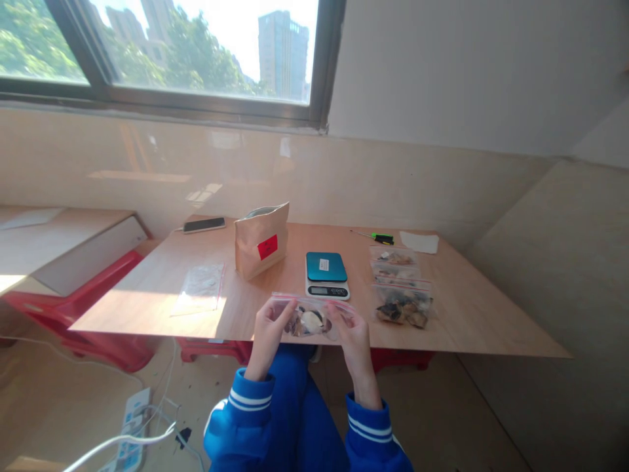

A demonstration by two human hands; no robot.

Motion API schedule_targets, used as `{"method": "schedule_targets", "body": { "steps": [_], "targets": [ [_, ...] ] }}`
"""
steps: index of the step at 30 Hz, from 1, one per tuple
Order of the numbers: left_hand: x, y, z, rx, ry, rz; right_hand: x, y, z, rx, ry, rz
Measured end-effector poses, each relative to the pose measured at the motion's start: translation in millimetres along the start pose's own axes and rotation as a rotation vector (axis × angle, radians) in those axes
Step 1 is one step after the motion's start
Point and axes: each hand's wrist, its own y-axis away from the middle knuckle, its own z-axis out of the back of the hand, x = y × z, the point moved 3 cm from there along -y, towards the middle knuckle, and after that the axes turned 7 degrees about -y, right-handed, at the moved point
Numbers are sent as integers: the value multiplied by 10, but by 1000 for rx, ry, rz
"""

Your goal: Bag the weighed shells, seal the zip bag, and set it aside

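Note:
Both my hands hold a small clear zip bag with dark and pale pieces inside, just above the near edge of the wooden table. My left hand pinches its left end, and my right hand pinches its right end. A teal-topped digital scale stands right behind the bag. To the right lie filled zip bags in a row. A brown paper pouch with a red label stands open to the left of the scale.
Empty clear bags lie at the table's left. A phone lies at the back left, a green-handled tool and a white paper at the back right. A power strip and cables are on the floor. Red stools stand beneath.

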Motion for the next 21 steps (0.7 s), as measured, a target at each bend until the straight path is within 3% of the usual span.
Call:
{"method": "schedule_targets", "body": {
  "steps": [4, 13, 17, 21],
  "targets": [
    [-29, 14, 54, -19, -41, -17, 55, 24, -7, 38, 64, 64],
    [-67, 66, 42, -55, -85, -33, 113, 75, -16, -45, 176, 190],
    [-41, 74, 16, -96, -51, -35, 117, 81, -18, -73, 152, 188],
    [8, 59, -2, -29, 62, 12, 102, 72, -27, 5, 55, 119]
  ]
}}
